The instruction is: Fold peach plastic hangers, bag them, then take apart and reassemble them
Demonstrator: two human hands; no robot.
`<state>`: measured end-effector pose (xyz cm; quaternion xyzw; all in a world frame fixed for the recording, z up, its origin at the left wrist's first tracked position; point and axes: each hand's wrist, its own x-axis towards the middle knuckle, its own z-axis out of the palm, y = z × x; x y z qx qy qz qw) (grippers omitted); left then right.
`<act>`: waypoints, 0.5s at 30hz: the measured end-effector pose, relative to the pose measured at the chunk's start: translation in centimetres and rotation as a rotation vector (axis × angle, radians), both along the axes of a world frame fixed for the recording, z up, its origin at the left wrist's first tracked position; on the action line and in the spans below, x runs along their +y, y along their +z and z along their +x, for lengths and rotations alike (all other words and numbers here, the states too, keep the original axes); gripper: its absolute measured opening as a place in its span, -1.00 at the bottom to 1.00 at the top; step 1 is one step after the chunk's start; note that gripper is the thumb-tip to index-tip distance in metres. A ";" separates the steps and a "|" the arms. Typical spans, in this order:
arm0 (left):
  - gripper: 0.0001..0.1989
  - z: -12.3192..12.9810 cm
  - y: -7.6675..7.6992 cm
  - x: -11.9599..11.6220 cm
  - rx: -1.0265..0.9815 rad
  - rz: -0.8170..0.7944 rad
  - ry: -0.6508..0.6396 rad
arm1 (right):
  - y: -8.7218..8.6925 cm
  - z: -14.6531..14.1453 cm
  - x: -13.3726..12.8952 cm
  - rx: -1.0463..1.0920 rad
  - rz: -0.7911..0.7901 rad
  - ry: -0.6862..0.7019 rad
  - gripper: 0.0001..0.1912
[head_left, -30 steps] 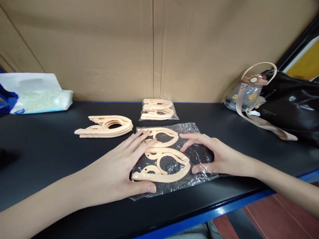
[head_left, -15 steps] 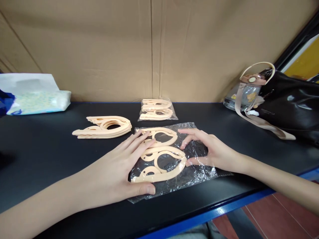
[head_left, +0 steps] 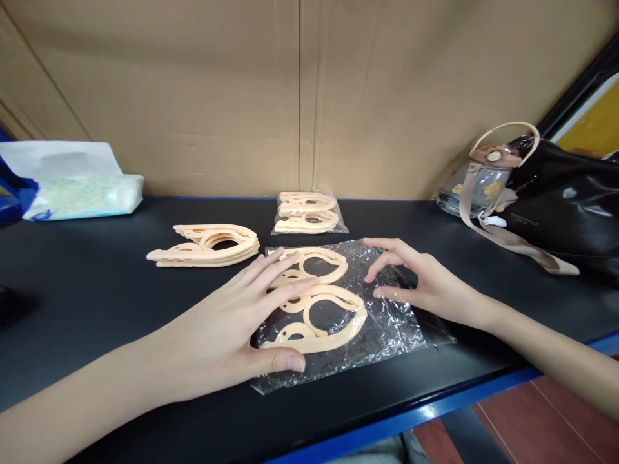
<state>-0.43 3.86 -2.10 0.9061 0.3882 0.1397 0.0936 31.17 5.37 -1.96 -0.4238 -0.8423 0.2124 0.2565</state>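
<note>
Cream plastic folding hangers (head_left: pixel 338 338) lie folded inside a clear plastic bag (head_left: pixel 387 335) on the black table. Spread flat over the left end of the bag and hangers is my left hand (head_left: pixel 246 316), its fingers apart. My right hand (head_left: pixel 420 277) is at the bag's right part, fingers curved and parted, with nothing between thumb and fingertips; whether it touches the film I cannot tell. A stack of loose folded hangers (head_left: pixel 207 258) rests to the left, beyond my left hand. Behind the bag lies another clear packet of folded hangers (head_left: pixel 309 222).
A tissue pack (head_left: pixel 91 196) stands at the back left. On the right are a clear water bottle (head_left: pixel 488 177) with a strap and a black bag (head_left: pixel 570 206). A cardboard wall (head_left: pixel 203 96) rises behind the table, whose front edge is blue (head_left: pixel 416 409).
My right hand has drawn back to the right, away from the hangers' rounded ends. My left hand stays on the bag. The view has shifted slightly.
</note>
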 end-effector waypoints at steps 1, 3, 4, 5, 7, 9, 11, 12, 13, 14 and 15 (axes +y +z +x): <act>-0.25 0.0 0.0 0.0 0.000 -0.003 -0.005 | 0.0 0.0 0.1 0.005 0.023 -0.036 -0.42; -0.25 0.1 0.1 0.0 0.000 -0.003 -0.007 | 0.1 0.0 0.4 0.021 0.081 -0.128 -0.51; -0.24 0.1 0.1 0.0 -0.003 -0.001 -0.007 | 0.2 0.1 0.6 0.033 0.115 -0.175 -0.55; -0.24 0.1 0.0 0.0 -0.007 0.001 -0.010 | 0.3 0.2 0.8 0.044 0.150 -0.217 -0.60; -0.25 0.2 0.0 0.0 -0.015 0.000 -0.026 | 0.8 0.3 1.2 0.059 0.211 -0.267 -0.66; -0.29 0.3 0.1 0.0 -0.015 -0.005 -0.043 | 1.7 0.1 1.6 0.065 0.256 -0.272 -0.67; -0.31 0.4 0.2 0.1 -0.017 -0.012 -0.056 | 2.9 -0.6 2.0 0.060 0.291 -0.233 -0.65; -0.31 0.4 0.2 0.1 -0.021 -0.016 -0.059 | 3.5 -1.2 2.2 0.052 0.308 -0.204 -0.65; -0.30 0.4 0.3 0.2 -0.027 -0.021 -0.062 | 4.0 -2.0 2.5 0.039 0.326 -0.166 -0.67; -0.30 0.4 0.4 0.2 -0.030 -0.028 -0.066 | 4.5 -2.9 2.8 0.024 0.344 -0.122 -0.70; -0.30 0.4 0.4 0.3 -0.024 -0.040 -0.076 | 4.9 -3.9 3.1 0.010 0.355 -0.064 -0.72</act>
